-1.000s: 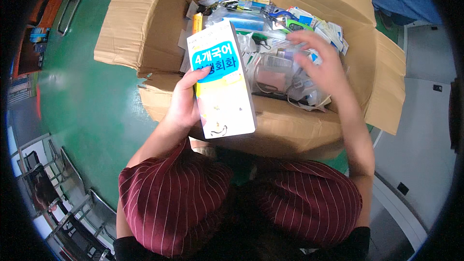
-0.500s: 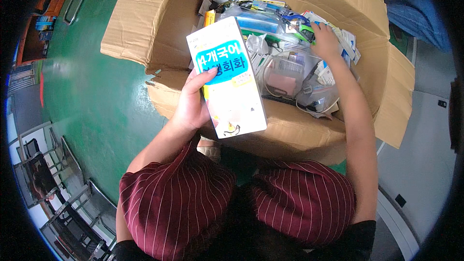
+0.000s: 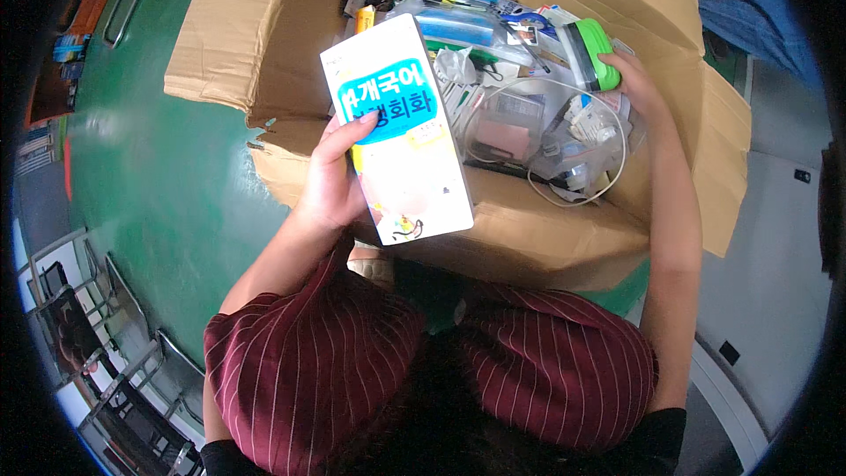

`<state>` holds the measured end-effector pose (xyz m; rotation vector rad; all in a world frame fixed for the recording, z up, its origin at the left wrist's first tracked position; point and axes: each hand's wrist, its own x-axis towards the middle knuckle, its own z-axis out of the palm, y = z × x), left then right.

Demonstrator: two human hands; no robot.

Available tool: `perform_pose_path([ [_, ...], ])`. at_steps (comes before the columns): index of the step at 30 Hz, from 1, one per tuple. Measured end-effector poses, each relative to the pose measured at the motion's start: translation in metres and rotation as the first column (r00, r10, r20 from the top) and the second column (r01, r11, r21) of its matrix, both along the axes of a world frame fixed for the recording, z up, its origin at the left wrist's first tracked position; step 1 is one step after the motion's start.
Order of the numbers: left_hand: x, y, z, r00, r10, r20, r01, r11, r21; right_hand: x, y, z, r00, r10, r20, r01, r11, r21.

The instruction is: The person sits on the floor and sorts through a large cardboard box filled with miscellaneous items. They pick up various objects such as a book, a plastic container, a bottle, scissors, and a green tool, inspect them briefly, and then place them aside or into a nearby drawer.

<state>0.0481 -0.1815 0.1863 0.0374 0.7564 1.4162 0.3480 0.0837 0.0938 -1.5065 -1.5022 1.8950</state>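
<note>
In my left hand (image 3: pixel 333 172) is a white book (image 3: pixel 423 181) with a blue title patch, its thumb across the cover and the other fingers behind it. The book is held tilted over the near left side of a large cardboard box (image 3: pixel 538 238). My right hand (image 3: pixel 634 85) grips the edge of a bright green case (image 3: pixel 597 46) with a pale, clear-looking side, above the box's contents. A clear plastic bag (image 3: pixel 564 154) and a loop of white cable (image 3: pixel 625 145) lie just below that hand. A pink item (image 3: pixel 500 137) sits under clear plastic beside them.
Packets, papers and a blue pouch-like item (image 3: pixel 454 28) fill the box. Its flaps (image 3: pixel 211 35) are folded outward. Metal-framed chairs (image 3: pixel 115 361) stand on the green floor (image 3: pixel 132 194) at left; a grey panel (image 3: pixel 767 238) is at right. Blue fabric (image 3: pixel 749 22) shows at the upper right.
My right hand has taken hold of the green case and raised it from among the items, tilting it. The book stays in my left hand; the view has shifted slightly.
</note>
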Motion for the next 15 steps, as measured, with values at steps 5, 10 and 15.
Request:
perform_pose_path([
  [5, 0.000, 0.000, 0.001, 1.000, -0.017, 0.008, 0.017, 1.000, 0.008, -0.011, -0.005, 0.000, 0.932, -0.172, -0.319, 0.116, 0.975, -0.187],
  [10, 0.000, -0.002, 0.001, 0.997, -0.008, 0.074, 0.008, 1.000, 0.011, -0.044, -0.044, 0.044, 0.766, -0.371, -0.524, 0.189, 0.910, -0.369],
  [15, -0.002, -0.003, 0.003, 0.990, -0.057, 0.131, 0.055, 0.998, 0.013, -0.059, -0.081, 0.084, 0.584, -0.331, -0.741, 0.058, 0.928, -0.369],
])
